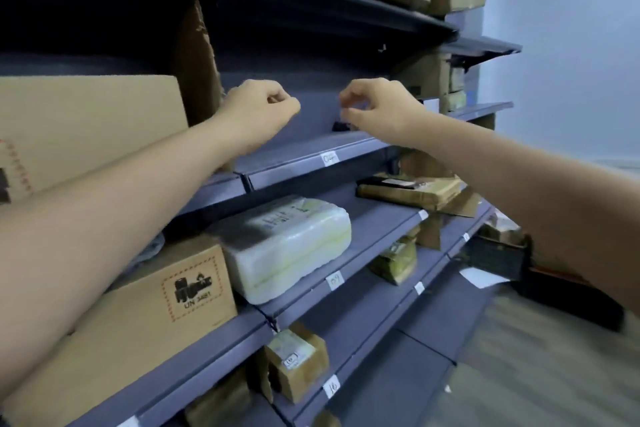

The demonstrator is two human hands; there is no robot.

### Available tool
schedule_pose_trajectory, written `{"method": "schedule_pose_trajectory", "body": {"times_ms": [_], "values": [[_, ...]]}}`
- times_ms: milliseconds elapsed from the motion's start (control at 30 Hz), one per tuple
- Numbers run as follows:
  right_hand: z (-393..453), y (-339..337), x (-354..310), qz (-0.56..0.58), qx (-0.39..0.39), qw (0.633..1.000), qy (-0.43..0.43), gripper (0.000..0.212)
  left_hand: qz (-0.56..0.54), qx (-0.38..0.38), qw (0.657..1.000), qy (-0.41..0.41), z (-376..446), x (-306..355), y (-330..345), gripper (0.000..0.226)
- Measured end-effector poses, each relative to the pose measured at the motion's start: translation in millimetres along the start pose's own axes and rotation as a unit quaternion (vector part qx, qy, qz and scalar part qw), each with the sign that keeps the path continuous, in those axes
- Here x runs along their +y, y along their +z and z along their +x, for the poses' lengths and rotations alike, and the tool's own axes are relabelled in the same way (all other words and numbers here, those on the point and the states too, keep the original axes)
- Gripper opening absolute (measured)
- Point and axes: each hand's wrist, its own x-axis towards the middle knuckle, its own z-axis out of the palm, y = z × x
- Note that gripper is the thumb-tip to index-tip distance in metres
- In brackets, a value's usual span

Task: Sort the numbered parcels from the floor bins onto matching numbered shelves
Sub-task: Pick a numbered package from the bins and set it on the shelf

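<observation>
Both hands mid-frame above shelf 04. Left hand curled into fist, holding nothing. Right hand loosely curled, nothing visibly held. Small dark parcel on shelf, below right fingers, near front edge. Risk: withdrawing wrist clips it off.

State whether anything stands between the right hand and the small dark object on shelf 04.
Nothing visible does: the right hand hangs close above the small dark object on shelf 04.
</observation>
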Motion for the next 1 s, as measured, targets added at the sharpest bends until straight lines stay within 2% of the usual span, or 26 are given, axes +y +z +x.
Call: {"method": "schedule_pose_trajectory", "body": {"times_ms": [233, 333, 467, 733, 1000], "values": [[-52.1, -53.6, 119.8, -0.080, -0.042, 0.992, 0.092, 0.028, -0.037, -0.114, 0.991, 0.058, 26.9, 64.4, 114.7, 0.022], [-70.0, -81.5, 173.4, -0.138, -0.090, 0.978, 0.131, 0.030, -0.033, -0.153, 0.984, 0.080, 39.3, 100.8, 166.9, 0.023], [-89.6, -125.7, 245.3, -0.196, -0.108, 0.960, 0.172, 0.036, -0.030, -0.203, 0.972, 0.111, 54.5, 151.3, 242.5, 0.030], [-152.9, -191.8, 400.7, -0.195, -0.124, 0.937, 0.261, 0.039, -0.045, -0.318, 0.941, 0.101, 69.9, 221.3, 401.5, 0.045], [-189.1, -206.7, 533.2, -0.212, -0.149, 0.907, 0.332, 0.041, -0.017, -0.370, 0.918, 0.141, 98.9, 263.9, 541.7, 0.046]]}}
